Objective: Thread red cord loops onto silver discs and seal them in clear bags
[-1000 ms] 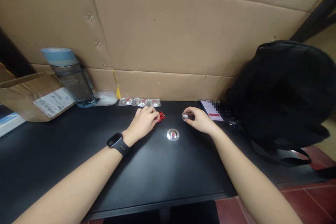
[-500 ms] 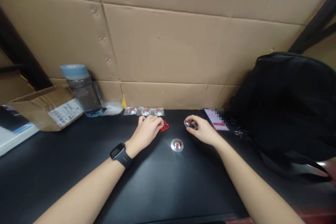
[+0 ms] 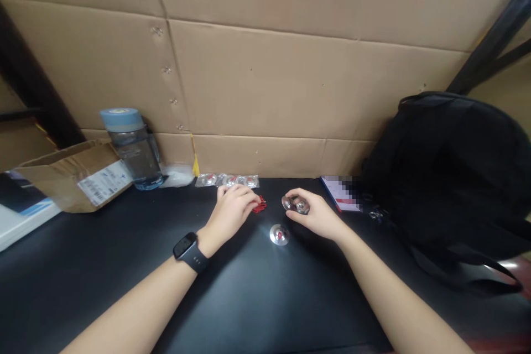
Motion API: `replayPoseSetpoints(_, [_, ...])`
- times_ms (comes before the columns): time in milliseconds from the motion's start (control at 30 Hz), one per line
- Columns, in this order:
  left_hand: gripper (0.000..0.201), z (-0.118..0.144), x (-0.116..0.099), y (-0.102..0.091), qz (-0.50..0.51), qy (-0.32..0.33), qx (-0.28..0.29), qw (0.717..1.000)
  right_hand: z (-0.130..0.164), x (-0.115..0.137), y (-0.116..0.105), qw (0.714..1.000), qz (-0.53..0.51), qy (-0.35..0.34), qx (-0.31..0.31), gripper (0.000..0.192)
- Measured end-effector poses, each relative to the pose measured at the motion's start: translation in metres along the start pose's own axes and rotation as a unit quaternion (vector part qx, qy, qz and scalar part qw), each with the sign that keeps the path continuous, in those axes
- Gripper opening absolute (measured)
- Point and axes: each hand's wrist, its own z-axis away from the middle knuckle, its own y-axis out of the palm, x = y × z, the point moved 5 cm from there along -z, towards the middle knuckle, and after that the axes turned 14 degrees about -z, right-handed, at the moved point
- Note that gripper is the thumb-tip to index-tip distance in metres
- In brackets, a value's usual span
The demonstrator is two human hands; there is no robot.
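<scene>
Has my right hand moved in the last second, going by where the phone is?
Yes, slightly: your right hand has shifted to the left, a little farther from the phone.

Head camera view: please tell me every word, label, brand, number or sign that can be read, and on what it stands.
No text is readable.
Label on the box: print and barcode, too small.
Bottle: faint pale marks, too blurred.
Phone: screen partly pixelated, unreadable.
Watch: screen too blurred.

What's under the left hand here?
A bunched red cord shows at the fingertips of the left hand, on the black tabletop. Any cord or other item beneath the fingers and palm is covered.
</scene>
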Motion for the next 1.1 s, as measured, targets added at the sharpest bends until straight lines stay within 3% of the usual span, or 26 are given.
replayPoseSetpoints(233, [0.015,-0.001,0.001,0.002,-0.001,-0.034,-0.024,0.999,0.001,0.011,0.010,0.999,-0.037,-0.021,-0.004,0.035])
replayPoseSetpoints(467, [0.016,-0.005,-0.006,-0.010,0.110,-0.096,-0.018,0.989,0.004,0.025,0.019,0.991,-0.112,-0.058,-0.044,0.033])
replayPoseSetpoints(733, [0.015,-0.004,-0.026,-0.007,0.254,-0.086,0.018,0.963,0.009,0.035,0.028,0.985,-0.127,-0.091,-0.076,0.031])
replayPoseSetpoints(1100, [0.011,0.001,-0.033,-0.010,0.292,-0.101,-0.025,0.951,0.011,0.035,0.031,0.980,-0.152,-0.099,-0.086,0.032])
